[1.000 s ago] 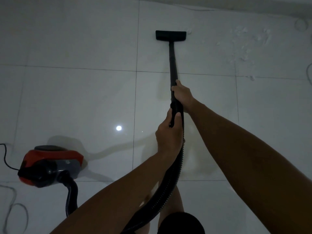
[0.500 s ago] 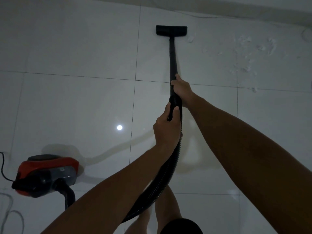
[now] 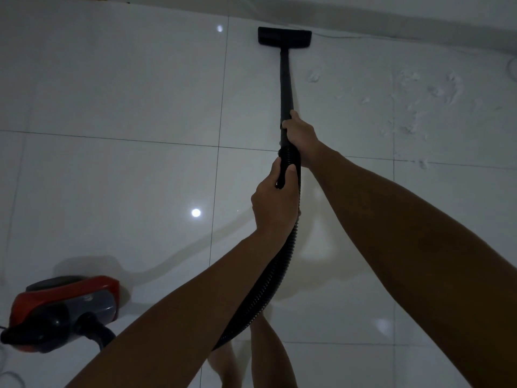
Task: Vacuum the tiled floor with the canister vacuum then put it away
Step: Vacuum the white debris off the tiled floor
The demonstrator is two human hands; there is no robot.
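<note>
step: vacuuming stroke in progress, judged mid-task; putting away not yet begun
right hand [image 3: 300, 133]: wrapped round the wand [image 3: 285, 88] just above the hose joint, fingers curled tight on it
left hand [image 3: 272, 203]: gripping the top of the ribbed hose [image 3: 282, 264] just behind the right hand, thumb along the cuff
floor head [image 3: 284, 37]: flat on the tiled floor [image 3: 112, 93] at 12 o'clock, near the wall base
canister [image 3: 63, 312]: red and grey body at 8 o'clock, well apart from the floor head, hose feeding into its front
debris [image 3: 419, 99]: white scattered bits at 2 o'clock, right of the wand, not yet picked up
how to do it well: keep head flat to the tile, swing next strokes toward 2 o'clock into the debris, overlap passes, work along the wall edge slowly; mind hose slack so the canister is not yanked
risk: hose loops close to the legs [image 3: 268, 354], could snag a step
hidden: canister's left end and its cord cut off at frame edge; plug not in view
hard to tell: dim light; whether motor is running cannot be told; debris material unclear; thin line along wall base may be a cable, unsure
</note>
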